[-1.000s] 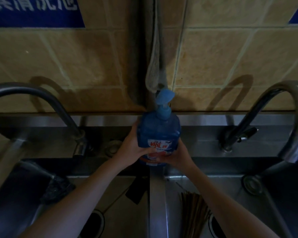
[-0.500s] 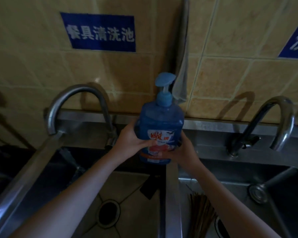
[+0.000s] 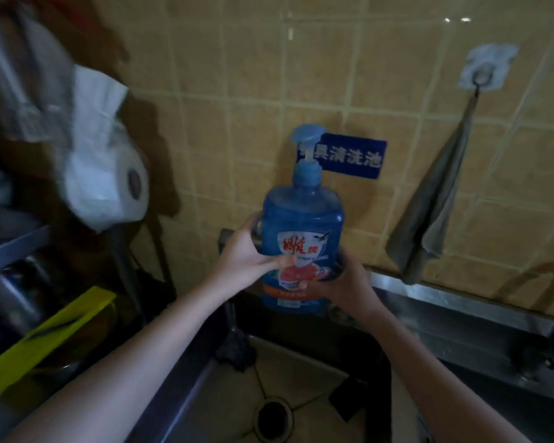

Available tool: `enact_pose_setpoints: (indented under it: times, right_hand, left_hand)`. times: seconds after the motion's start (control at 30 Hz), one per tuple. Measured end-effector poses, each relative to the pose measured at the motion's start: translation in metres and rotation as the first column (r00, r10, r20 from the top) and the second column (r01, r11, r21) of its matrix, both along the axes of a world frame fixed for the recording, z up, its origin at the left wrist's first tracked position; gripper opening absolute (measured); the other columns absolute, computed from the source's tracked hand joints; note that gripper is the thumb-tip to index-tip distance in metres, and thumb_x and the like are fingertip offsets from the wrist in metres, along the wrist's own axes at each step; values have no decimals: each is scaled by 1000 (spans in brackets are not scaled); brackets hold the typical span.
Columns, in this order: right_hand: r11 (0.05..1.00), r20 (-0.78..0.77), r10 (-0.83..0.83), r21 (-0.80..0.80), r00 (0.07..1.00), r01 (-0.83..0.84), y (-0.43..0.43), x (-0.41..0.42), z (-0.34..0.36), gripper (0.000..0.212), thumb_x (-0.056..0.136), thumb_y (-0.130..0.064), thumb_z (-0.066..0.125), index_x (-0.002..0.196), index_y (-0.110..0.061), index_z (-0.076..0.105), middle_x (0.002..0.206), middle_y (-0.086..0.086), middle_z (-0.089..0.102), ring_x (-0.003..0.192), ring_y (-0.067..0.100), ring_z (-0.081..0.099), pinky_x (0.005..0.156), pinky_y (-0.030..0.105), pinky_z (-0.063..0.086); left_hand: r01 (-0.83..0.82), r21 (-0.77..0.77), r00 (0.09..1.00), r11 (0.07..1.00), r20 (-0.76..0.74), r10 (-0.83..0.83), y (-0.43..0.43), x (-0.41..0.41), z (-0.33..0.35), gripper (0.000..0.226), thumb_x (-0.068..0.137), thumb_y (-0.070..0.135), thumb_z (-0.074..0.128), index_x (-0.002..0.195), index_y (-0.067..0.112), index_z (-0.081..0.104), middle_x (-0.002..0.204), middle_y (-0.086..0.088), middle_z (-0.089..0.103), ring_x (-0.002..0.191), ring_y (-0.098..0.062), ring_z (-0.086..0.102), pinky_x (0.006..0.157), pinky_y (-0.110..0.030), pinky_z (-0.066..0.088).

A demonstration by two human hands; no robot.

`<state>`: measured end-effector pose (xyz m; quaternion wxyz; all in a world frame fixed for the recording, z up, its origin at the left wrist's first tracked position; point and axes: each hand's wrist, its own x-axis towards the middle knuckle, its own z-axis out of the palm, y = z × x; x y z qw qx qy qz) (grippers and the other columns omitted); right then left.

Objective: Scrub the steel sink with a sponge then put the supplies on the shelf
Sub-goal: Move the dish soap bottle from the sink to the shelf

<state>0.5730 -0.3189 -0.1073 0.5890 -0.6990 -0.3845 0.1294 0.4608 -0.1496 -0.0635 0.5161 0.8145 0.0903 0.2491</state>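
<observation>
A blue pump bottle of dish soap [image 3: 303, 225] with a red and white label is held upright in the air above the steel sink [image 3: 301, 372]. My left hand [image 3: 247, 260] grips its left side, thumb across the label. My right hand [image 3: 349, 279] cups its lower right side and base. The sink basin below shows a round drain [image 3: 272, 418] and a dark lump, perhaps a scrubber [image 3: 235, 350], at its back left corner. No sponge can be made out clearly.
A metal shelf rack [image 3: 13, 244] stands at the left with a roll of white paper [image 3: 109, 183], steel pots and a yellow sheet [image 3: 45, 337]. A grey cloth [image 3: 435, 212] hangs from a wall hook at the right. A blue sign [image 3: 349, 158] is on the tiled wall.
The view has swung left and up, bringing the shelf rack into sight. Both hands have carried the soap bottle leftward, away from the divider between the two basins. The taps have left the view.
</observation>
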Motion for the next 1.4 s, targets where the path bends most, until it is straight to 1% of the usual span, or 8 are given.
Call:
enact_pose_setpoints:
  times: [0.13, 0.27, 0.6, 0.73, 0.87, 0.97, 1.13, 1.4]
  right_hand:
    - [992, 26, 124, 20, 992, -124, 51, -42, 31, 86, 61, -19, 84, 136, -13, 43, 119, -6, 63, 107, 7, 62, 92, 27, 53]
    - [970, 73, 231, 52, 970, -235, 101, -87, 55, 87, 62, -18, 84, 138, -15, 41, 120, -8, 63, 109, 9, 62, 96, 31, 50]
    - [861, 51, 497, 100, 867, -499, 231, -200, 76, 94, 63, -15, 84, 143, -15, 35, 122, 1, 65, 112, 17, 63, 94, 38, 52]
    - [827, 45, 544, 144, 838, -544, 281, -250, 73, 90, 57, -16, 84, 137, -12, 43, 113, -1, 69, 105, 14, 66, 91, 38, 54]
    - [764, 44, 627, 161, 778, -625, 326, -295, 68, 90, 63, -4, 83, 141, -11, 39, 120, 3, 66, 109, 18, 64, 90, 34, 55]
    - [729, 22, 671, 165, 741, -665, 355, -322, 66, 93, 59, -14, 85, 140, -12, 40, 123, 5, 65, 111, 21, 63, 91, 36, 54]
    - [682, 3, 723, 150, 691, -715, 399, -348, 61, 102, 55, -30, 87, 142, -10, 37, 124, 5, 64, 112, 18, 63, 90, 30, 54]
    - [642, 20, 763, 97, 646, -761, 489, -350, 47, 84, 65, -4, 83, 138, -12, 42, 121, 2, 65, 111, 16, 63, 88, 30, 54]
  left_hand:
    - [-139, 34, 990, 990, 42, 137, 41, -54, 22, 90, 61, 43, 82, 138, 25, 38, 122, 9, 58, 111, -2, 54, 81, -16, 48]
    - [-249, 37, 966, 968, 81, 245, 79, -115, 43, 95, 53, 56, 84, 133, 26, 42, 121, 7, 61, 112, -7, 57, 93, -40, 51]
    - [-500, 17, 857, 866, 153, 492, 165, -266, 64, 94, 51, 54, 85, 131, 28, 43, 123, 8, 60, 113, -10, 58, 94, -45, 50]
    - [-571, -3, 808, 821, 173, 563, 193, -324, 66, 85, 58, 34, 87, 131, 23, 45, 117, 7, 64, 106, -5, 61, 91, -39, 53]
    - [-637, 1, 761, 771, 155, 629, 222, -375, 62, 85, 52, 46, 87, 125, 30, 47, 113, 8, 65, 104, -6, 62, 88, -41, 54]
    - [-687, 5, 719, 727, 152, 678, 241, -404, 58, 70, 58, 36, 87, 117, 35, 50, 112, 9, 66, 102, -5, 62, 87, -38, 55]
    - [-735, -12, 670, 678, 148, 728, 278, -428, 46, 81, 62, 24, 85, 132, 19, 44, 119, 4, 62, 100, 1, 61, 76, -15, 53]
    - [-804, -19, 584, 594, 156, 796, 343, -435, 31, 73, 60, 29, 87, 123, 20, 50, 113, 10, 64, 100, 4, 59, 80, -17, 51]
